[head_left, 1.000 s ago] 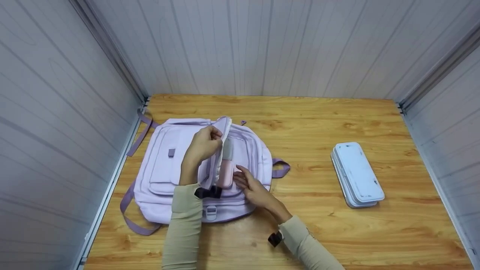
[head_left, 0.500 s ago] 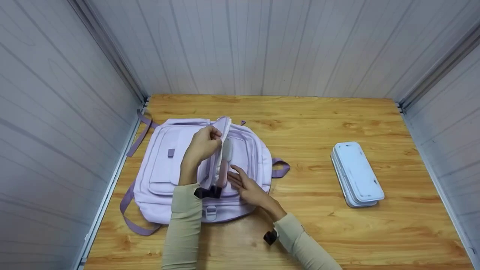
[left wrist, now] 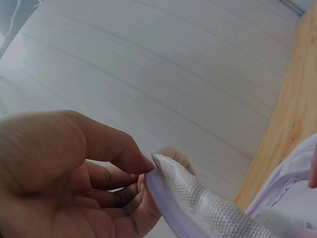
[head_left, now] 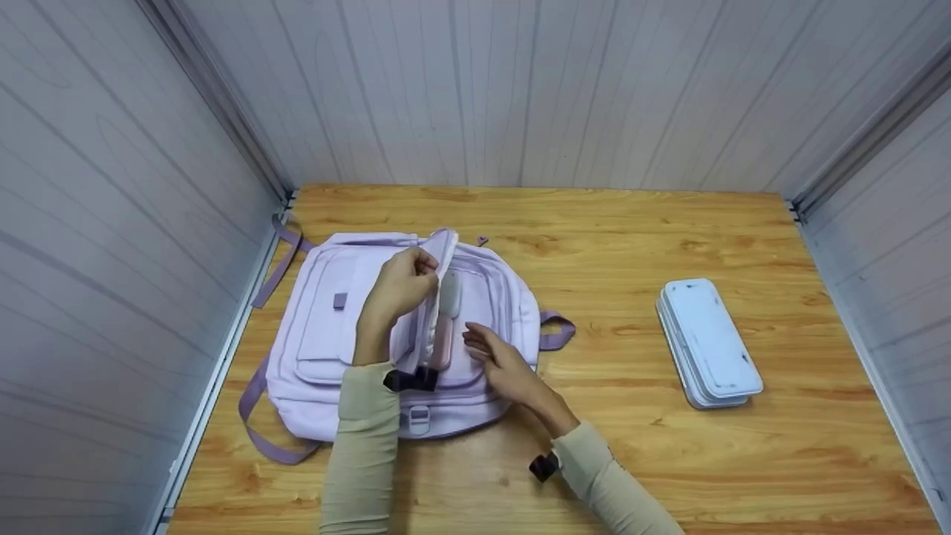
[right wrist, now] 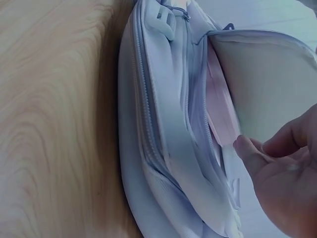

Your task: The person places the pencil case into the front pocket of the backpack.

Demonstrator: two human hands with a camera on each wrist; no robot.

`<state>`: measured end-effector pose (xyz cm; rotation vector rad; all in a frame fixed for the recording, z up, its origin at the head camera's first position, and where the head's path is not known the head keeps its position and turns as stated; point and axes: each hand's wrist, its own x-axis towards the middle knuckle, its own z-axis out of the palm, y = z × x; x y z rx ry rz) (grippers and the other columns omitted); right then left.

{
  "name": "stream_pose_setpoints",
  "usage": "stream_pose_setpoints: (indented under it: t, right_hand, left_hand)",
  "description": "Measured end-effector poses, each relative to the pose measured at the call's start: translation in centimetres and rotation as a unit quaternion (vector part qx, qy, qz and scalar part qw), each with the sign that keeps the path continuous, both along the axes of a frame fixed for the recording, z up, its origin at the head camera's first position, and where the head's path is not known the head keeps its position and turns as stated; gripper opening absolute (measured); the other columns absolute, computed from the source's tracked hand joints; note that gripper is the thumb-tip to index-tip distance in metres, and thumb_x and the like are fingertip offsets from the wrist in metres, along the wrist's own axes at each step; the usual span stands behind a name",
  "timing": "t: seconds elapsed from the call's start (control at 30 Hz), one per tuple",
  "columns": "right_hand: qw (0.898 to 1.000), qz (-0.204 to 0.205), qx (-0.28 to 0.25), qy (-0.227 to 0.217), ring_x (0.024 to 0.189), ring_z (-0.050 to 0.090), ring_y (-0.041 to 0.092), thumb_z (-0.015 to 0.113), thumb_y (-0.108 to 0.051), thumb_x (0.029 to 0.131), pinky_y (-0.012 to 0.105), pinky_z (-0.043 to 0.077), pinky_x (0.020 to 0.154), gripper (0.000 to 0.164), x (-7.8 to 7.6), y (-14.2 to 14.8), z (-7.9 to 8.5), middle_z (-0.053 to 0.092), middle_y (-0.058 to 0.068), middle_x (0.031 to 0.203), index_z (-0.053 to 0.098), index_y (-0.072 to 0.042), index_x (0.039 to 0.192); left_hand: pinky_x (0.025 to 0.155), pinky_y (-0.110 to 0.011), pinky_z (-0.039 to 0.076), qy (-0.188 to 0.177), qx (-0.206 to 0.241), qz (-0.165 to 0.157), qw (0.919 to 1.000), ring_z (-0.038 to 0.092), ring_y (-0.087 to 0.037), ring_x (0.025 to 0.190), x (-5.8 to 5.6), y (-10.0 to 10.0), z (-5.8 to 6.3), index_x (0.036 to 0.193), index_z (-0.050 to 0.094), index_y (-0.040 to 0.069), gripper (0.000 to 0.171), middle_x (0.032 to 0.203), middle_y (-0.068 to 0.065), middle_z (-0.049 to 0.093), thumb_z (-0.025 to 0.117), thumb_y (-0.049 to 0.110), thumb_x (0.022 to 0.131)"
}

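A lilac backpack (head_left: 319, 334) lies on the wooden table with its front pocket unzipped. My left hand (head_left: 401, 286) pinches the edge of the pocket flap (left wrist: 198, 203) between thumb and fingers, lifting it. Inside the pocket lie a pink case (head_left: 442, 345) and a grey case (head_left: 450, 293), each partly hidden by the flap. Just right of the pink case is my right hand (head_left: 509, 368), its fingers loosely bent and holding nothing. In the right wrist view, its fingertips overlap the end of the pink case (right wrist: 220, 104).
Two stacked pale blue tin cases (head_left: 709, 342) sit on the right of the table. Purple straps (head_left: 264, 423) trail from the bag's left side, and a carrying loop (head_left: 556, 331) sticks out right. Panel walls (head_left: 490, 89) enclose the back and sides.
My right hand moved left against the pink case, which now sits farther under the flap, then drew back a little to the right. The left hand keeps its grip on the flap.
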<state>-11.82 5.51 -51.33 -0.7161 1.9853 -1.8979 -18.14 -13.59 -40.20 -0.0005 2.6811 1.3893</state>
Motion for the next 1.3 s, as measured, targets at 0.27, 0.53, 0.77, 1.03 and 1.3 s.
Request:
stream_pose_setpoints:
  t: [0.27, 0.53, 0.77, 1.03, 1.3]
  right_hand:
    - [0.992, -0.092, 0.034, 0.076, 0.116, 0.051, 0.049, 0.041, 0.019, 0.086, 0.053, 0.044, 0.097, 0.044, 0.3, 1.5, 1.5, 0.049, 0.033, 0.128, 0.042, 0.018, 0.130]
    - [0.979, -0.155, 0.046, 0.127, 0.112, 0.055, 0.046, 0.051, 0.013, 0.089, 0.052, 0.047, 0.093, 0.040, -0.1, 3.9, 3.3, 0.055, 0.030, 0.120, 0.046, 0.015, 0.128]
    - [0.966, -0.217, 0.041, 0.137, 0.110, 0.056, 0.043, 0.057, 0.011, 0.086, 0.055, 0.046, 0.091, 0.040, 0.0, 6.3, 3.8, 0.057, 0.028, 0.117, 0.049, 0.015, 0.126]
    - [0.949, -0.276, 0.068, 0.139, 0.112, 0.056, 0.040, 0.063, 0.006, 0.085, 0.053, 0.046, 0.093, 0.043, 0.5, 8.8, 3.4, 0.058, 0.027, 0.118, 0.051, 0.012, 0.126]
    - [0.934, -0.324, 0.078, 0.128, 0.115, 0.053, 0.039, 0.065, 0.004, 0.085, 0.052, 0.043, 0.096, 0.047, 0.9, 11.4, 2.9, 0.056, 0.027, 0.122, 0.049, 0.012, 0.128]
  left_hand:
    - [0.068, -0.025, 0.041, -0.003, 0.005, 0.000, 1.0000, 0.050, -0.018, 0.080, 0.0, -0.1, 0.1, 0.104, 0.060, -0.001, 0.024, 0.090, -0.007, 0.055, 0.048, 0.003, 0.083]
    - [0.067, -0.025, 0.041, -0.010, 0.009, -0.002, 0.9999, 0.050, -0.017, 0.079, 0.1, -0.3, 0.2, 0.105, 0.059, -0.001, 0.026, 0.090, -0.007, 0.054, 0.046, 0.003, 0.083]
    - [0.068, -0.025, 0.041, -0.003, 0.007, 0.003, 1.0000, 0.050, -0.017, 0.079, 0.0, -0.2, 0.1, 0.103, 0.060, -0.001, 0.025, 0.088, -0.006, 0.055, 0.048, 0.003, 0.082]
    - [0.069, -0.025, 0.041, -0.003, 0.007, 0.000, 1.0000, 0.050, -0.018, 0.081, 0.0, -0.4, 0.1, 0.104, 0.060, -0.001, 0.025, 0.090, -0.007, 0.055, 0.047, 0.003, 0.083]
    - [0.068, -0.025, 0.041, -0.006, 0.013, -0.001, 0.9999, 0.050, -0.017, 0.080, 0.0, -0.4, -0.1, 0.104, 0.060, -0.001, 0.025, 0.089, -0.006, 0.054, 0.048, 0.004, 0.083]
